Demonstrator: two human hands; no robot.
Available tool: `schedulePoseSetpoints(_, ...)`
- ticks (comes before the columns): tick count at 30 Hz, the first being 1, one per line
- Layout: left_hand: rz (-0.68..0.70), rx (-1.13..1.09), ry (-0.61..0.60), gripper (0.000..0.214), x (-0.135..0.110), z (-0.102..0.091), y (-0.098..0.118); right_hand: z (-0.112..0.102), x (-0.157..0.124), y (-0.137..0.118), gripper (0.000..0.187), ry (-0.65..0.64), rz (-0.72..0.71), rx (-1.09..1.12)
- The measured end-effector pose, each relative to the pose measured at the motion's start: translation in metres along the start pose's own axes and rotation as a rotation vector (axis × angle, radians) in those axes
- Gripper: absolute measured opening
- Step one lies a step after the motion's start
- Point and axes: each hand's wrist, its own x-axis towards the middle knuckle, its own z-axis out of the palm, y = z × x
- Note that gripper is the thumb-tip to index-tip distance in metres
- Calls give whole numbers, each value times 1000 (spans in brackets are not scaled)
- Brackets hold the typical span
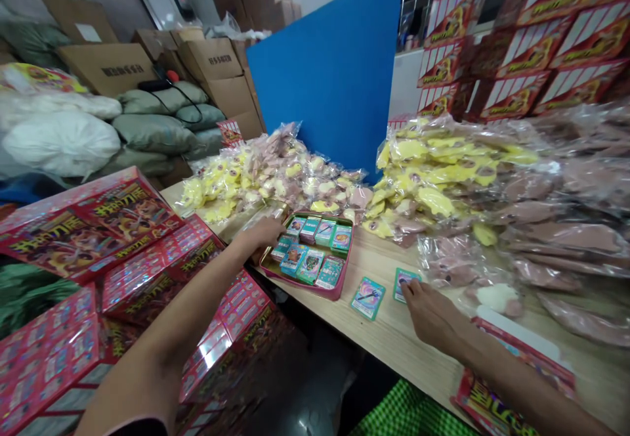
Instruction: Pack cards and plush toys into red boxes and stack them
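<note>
1. The right hand (433, 314) is nearest the loose card (406, 283), which lies on the table (418, 350) to the right of the tin (306, 286). The card's long axis points roughly away from the person, tilted slightly.
2. Its fingertips press on the card's near edge; whether they pinch it cannot be told.
3. The left hand (258, 234) lies farther off, fingers together over the tin's left rim; any grip cannot be told.
4. A second card (367, 297) lies just left of the first, between it and the tin.
5. Rows of cards (311, 245) fill the tin.
6. Plastic bags of yellow and pink toys (438, 173) lie behind the tin; red boxes (88, 226) are stacked left of it.
</note>
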Motion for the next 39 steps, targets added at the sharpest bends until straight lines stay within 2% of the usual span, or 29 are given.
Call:
schedulePoseSetpoints(6,8,105,-91,66,10,6,0,12,2,4,46,41,-13,20)
schedulePoseSetpoints(15,26,164,-127,72,13,2,3,20,2,7,47,59,-9,-2)
schedulePoseSetpoints(17,25,169,-127,67,13,2,3,20,1,7,47,70,-13,2)
schedulePoseSetpoints(20,16,159,-111,59,10,3,4,19,-1,7,48,93,-17,20)
schedulePoseSetpoints(23,4,116,-69,67,5,4,4,17,-2,6,48,110,-10,34)
schedulePoseSetpoints(26,-28,41,-26,70,2,4,2,13,-2,3,49,104,-3,39)
schedulePoseSetpoints(30,-79,-133,1,50,0,-5,-4,4,-2,1,49,64,12,90)
schedulePoseSetpoints(34,-51,-410,48,33,-15,-20,-16,-5,-5,-1,43,16,13,137)
schedulePoseSetpoints(37,-55,-622,131,34,-32,-31,-27,-8,-5,0,39,-15,30,197)
schedulePoseSetpoints(39,-91,-796,270,36,-42,-38,-22,-13,-4,2,40,-23,51,252)
